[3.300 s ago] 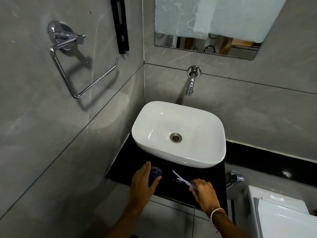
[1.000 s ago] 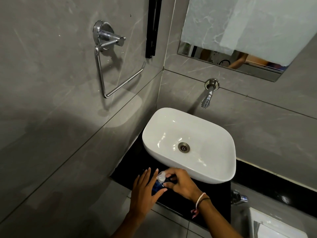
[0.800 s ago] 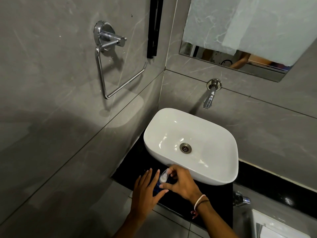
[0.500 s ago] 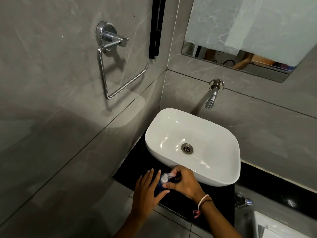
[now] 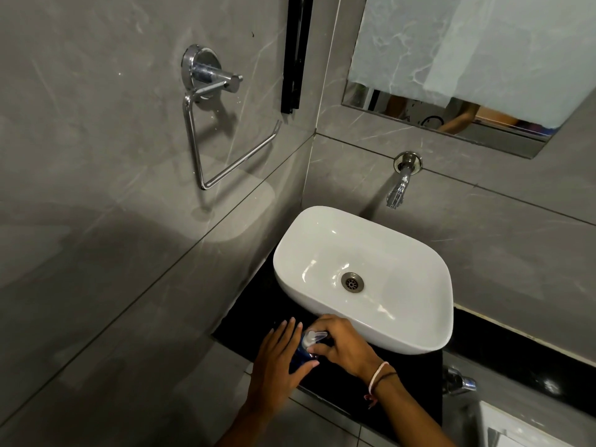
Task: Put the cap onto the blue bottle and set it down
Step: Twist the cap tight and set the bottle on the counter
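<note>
A small blue bottle stands on the black counter just in front of the white basin. A clear pump cap sits at the bottle's top. My left hand wraps the bottle's left side, thumb under it and fingers stretched up. From the right, my right hand pinches the cap with its fingertips. Most of the bottle is hidden between the two hands.
The white basin fills the counter behind the hands, with a wall tap above it. A chrome towel ring hangs on the left wall. A mirror is at the upper right, a white fixture at the lower right.
My right hand has brought the clear pump cap from the counter to the bottle's top and keeps working it there. The left hand has stayed on the bottle.
</note>
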